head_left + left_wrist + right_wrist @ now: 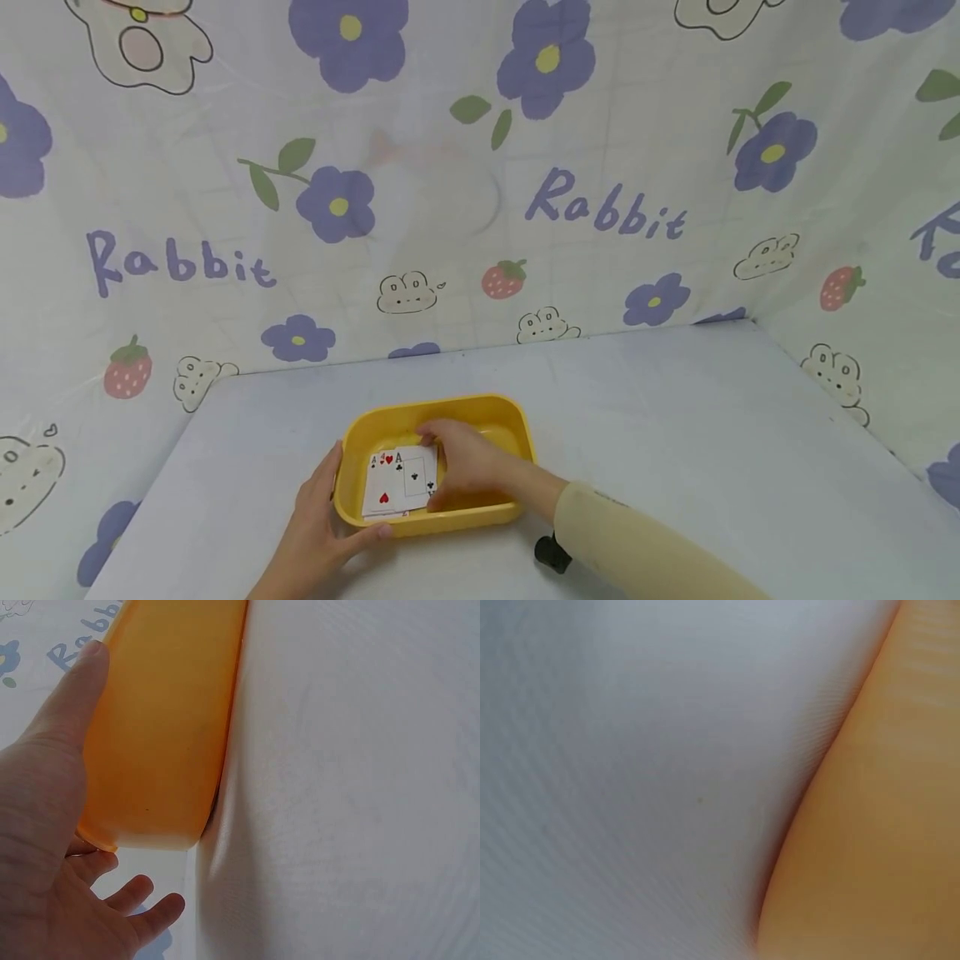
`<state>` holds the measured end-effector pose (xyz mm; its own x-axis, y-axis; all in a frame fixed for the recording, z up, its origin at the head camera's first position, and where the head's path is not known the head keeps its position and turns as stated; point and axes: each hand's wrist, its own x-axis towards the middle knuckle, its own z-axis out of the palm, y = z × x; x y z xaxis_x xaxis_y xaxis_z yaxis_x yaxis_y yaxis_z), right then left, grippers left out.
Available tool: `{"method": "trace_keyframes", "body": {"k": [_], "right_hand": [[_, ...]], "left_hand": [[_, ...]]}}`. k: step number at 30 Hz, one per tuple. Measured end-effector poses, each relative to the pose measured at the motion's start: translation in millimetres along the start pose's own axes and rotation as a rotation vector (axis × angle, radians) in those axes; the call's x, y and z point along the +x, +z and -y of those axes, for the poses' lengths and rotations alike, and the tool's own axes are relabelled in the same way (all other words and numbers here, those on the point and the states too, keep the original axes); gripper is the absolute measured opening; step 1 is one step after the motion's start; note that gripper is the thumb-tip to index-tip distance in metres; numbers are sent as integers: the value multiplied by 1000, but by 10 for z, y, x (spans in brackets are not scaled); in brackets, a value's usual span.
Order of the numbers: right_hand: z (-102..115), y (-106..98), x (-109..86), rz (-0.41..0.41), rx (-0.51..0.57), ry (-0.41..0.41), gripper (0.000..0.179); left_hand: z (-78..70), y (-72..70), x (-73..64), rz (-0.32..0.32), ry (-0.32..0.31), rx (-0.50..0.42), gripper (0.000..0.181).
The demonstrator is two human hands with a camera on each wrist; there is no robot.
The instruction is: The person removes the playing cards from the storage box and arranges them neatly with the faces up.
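Toward the near side of the tabletop (675, 417), a yellow tray (480, 524), upright, open at the top, rounded at the corners. Inside, toward its left end, a small overlapping spread of playing cards (381, 481), face up, with a red heart card (377, 500) at left and an ace of clubs (411, 497) at right, partly hidden. At the tray's near left corner, the left hand (318, 517), gripping the yellow plastic, with thumb on the near side and forefinger round the left end; in the left wrist view, two lowest fingers spread clear of the wall. Over the tray's interior, the right hand (471, 458), arched about the right end of the cards, with thumb by the near edge and fingertips by the far edge; pinch or mere touch, impossible to tell. On the right forearm, a pale sleeve (637, 533); just beside it, a small black object (552, 554), partly covered. Behind, a white cloth (442, 183) with purple flowers (335, 204), strawberries (504, 280) and "Rabbit" lettering (606, 206).
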<state>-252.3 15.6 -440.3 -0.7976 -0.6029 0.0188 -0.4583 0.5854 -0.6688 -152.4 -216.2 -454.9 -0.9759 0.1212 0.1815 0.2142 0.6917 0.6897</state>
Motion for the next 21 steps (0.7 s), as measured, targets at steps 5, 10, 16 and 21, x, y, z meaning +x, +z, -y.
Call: {"method": "trace_keyframes", "body": {"k": [5, 10, 16, 21], "right_hand": [[-3, 2, -7, 1, -22, -31, 91], [-13, 10, -7, -4, -27, -54, 93], [-3, 13, -20, 11, -15, -130, 91], [20, 15, -34, 60, -14, -166, 88]], "left_hand": [[-19, -5, -2, 13, -21, 3, 123], [-11, -2, -6, 1, -1, 4, 122], [10, 6, -5, -18, 37, 4, 121], [11, 13, -1, -15, 26, 0, 120]]}}
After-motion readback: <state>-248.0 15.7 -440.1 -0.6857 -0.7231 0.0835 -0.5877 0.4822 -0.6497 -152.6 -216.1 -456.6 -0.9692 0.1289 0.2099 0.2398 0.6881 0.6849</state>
